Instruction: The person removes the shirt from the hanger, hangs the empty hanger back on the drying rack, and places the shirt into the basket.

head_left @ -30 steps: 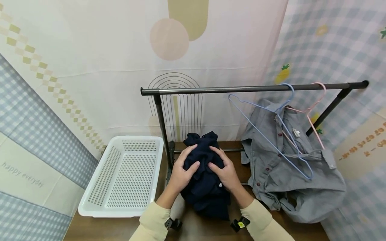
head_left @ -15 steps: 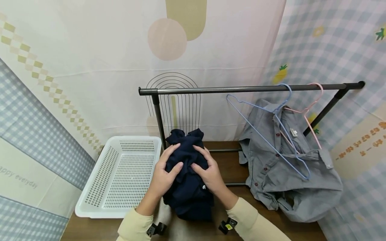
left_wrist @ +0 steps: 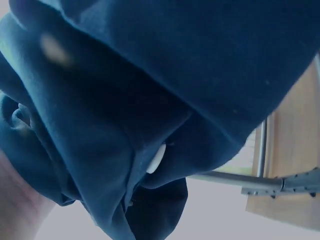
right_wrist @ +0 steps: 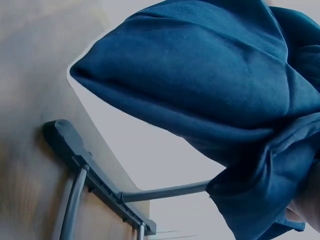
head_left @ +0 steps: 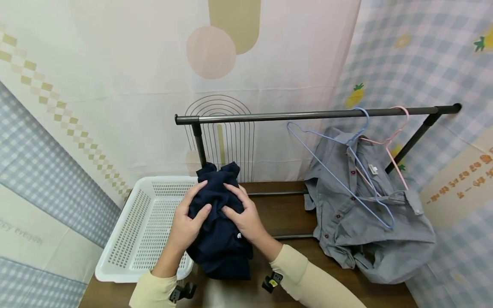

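1. **Garment.** The navy garment point(head_left: 219, 226) is bunched and held between both hands, just in front of the rack's left post. In the head view it covers part of the basket's right side; it appears raised clear of the table. A small white mark point(head_left: 239, 235) shows on its right side.
2. **Left hand.** The left hand point(head_left: 188, 220) grips the garment's left side. Thumb and forefinger stand apart, curved over the cloth; the other fingertips are hidden.
3. **Right hand.** The right hand point(head_left: 246, 216) grips the opposite side in the same way, thumb on the near face. Its remaining fingertips cannot be made out.
4. **Step in hand.** Judged from this pose, the step is two-handed handling of the bundle beside the basket.
5. **Next move.** If the garment is to enter the basket point(head_left: 154, 235), the move calls for a shift to the left, lowering inside the rim, then an even release by both hands. Loose folds could catch on the rim.
6. **Surroundings.** The basket stands on the table point(head_left: 285, 214). At the right, a blue hanger point(head_left: 348, 142) and a pink hanger point(head_left: 388, 142) hang from the rail point(head_left: 269, 116), with a grey shirt point(head_left: 350, 226) around and below them.
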